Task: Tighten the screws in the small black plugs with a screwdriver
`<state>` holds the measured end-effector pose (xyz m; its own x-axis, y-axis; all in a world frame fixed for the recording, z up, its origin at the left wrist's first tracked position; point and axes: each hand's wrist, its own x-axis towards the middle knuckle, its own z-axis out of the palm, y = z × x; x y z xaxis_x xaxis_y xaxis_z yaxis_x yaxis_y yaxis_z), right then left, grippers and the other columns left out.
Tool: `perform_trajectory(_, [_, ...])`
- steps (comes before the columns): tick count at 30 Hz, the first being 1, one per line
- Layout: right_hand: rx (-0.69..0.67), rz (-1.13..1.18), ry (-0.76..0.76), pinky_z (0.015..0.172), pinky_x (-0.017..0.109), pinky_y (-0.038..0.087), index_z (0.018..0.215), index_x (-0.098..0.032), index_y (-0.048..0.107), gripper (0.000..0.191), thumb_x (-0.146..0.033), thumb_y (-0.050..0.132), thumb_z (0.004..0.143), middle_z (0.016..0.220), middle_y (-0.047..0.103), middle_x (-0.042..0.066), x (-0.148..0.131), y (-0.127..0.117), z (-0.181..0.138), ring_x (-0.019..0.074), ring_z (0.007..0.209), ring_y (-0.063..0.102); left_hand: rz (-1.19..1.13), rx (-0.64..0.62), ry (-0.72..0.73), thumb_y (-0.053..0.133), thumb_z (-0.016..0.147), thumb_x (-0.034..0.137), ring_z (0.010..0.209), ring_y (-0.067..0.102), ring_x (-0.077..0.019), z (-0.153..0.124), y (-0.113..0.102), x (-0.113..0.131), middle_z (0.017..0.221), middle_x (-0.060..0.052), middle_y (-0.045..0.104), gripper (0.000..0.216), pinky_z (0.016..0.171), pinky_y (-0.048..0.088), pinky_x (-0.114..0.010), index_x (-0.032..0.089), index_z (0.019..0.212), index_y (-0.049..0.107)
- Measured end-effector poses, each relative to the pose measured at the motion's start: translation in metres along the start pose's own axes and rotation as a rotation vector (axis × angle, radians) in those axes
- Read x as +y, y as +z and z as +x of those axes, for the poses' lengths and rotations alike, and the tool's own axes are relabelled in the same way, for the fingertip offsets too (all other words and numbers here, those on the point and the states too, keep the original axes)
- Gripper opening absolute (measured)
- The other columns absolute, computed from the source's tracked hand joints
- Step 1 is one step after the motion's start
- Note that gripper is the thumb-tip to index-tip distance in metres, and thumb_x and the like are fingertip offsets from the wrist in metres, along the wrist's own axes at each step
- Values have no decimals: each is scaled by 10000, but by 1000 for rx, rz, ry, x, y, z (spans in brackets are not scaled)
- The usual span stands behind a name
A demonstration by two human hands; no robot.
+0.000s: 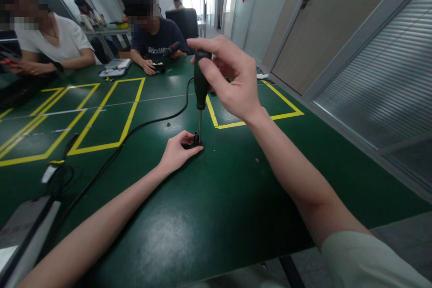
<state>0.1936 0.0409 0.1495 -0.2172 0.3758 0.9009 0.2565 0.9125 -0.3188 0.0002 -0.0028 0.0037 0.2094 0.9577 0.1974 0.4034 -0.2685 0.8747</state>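
My right hand (232, 81) grips the dark green handle of a screwdriver (200, 85) held upright, its thin shaft pointing straight down. The tip meets a small black part (196, 138) resting on the green table (216, 198). My left hand (177, 150) pinches that small part between thumb and fingers and holds it against the tabletop. The part is mostly hidden by my fingers.
A black cable (148, 123) curves across the table from the far side toward a grey device (23, 229) at the left edge. Yellow tape rectangles (111, 114) mark the surface. Two people sit at the far side, one (153, 36) handling small items. A wall and door run along the right.
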Motion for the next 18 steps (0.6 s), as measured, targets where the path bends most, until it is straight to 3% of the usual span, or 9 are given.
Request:
perform_trajectory(2, [-28,-3,7,712,263,541,1268,-280,691,340,-433,658,967,1072,674,8,4,5,-3,65,674,520,19,-1,20,883,718,266,879,741,-226,0,0,1,908,-40,772,293,874,591,-386,184,911,678])
perform_trajectory(4, [-41,-1,-51,699,258,511,1176,-234,734,311,-395,745,910,998,656,-1,8,10,-5,57,669,484,34,-4,41,882,711,236,870,737,-223,0,0,1,896,-29,767,291,867,586,-380,190,904,670])
perform_trajectory(7, [-54,-13,-105,671,241,482,1044,-212,771,218,-391,722,929,922,628,3,9,14,-6,64,718,512,41,-11,48,875,728,247,862,736,-223,0,1,0,882,-23,763,276,855,583,-378,195,894,660])
perform_trajectory(18, [105,-71,-102,646,257,503,1018,-260,757,270,-495,633,972,891,607,37,-4,-3,2,119,786,538,49,-6,24,868,724,313,852,733,-217,-1,1,5,892,-30,769,286,856,590,-376,196,906,682])
